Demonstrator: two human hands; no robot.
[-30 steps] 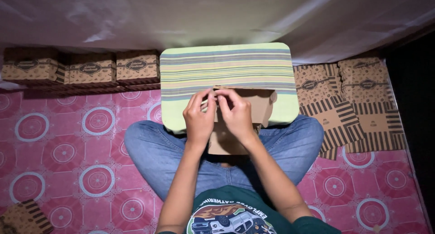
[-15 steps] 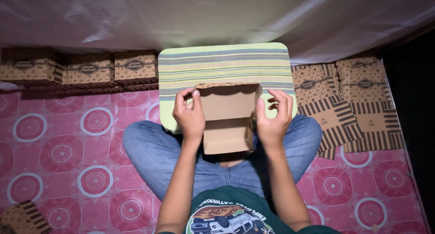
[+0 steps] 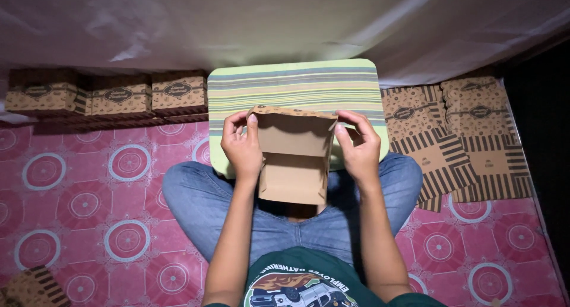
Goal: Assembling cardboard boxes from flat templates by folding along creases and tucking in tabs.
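Observation:
I sit cross-legged and hold a brown cardboard box (image 3: 294, 158) that is partly folded, its plain inside facing me. My left hand (image 3: 240, 145) grips its left wall, thumb on the upper corner. My right hand (image 3: 358, 145) grips the right wall the same way. The box hangs over the near edge of a small green striped table (image 3: 294, 84) and my lap.
Three folded patterned boxes (image 3: 113, 94) stand in a row at the back left. A stack of flat patterned box blanks (image 3: 460, 138) lies at the right. Another flat blank (image 3: 32, 286) lies at the bottom left. A white sheet (image 3: 285, 22) hangs behind; the floor mat is pink.
My hands were together at the box's top a second ago. They have moved apart to its two sides, and the box has opened up wider.

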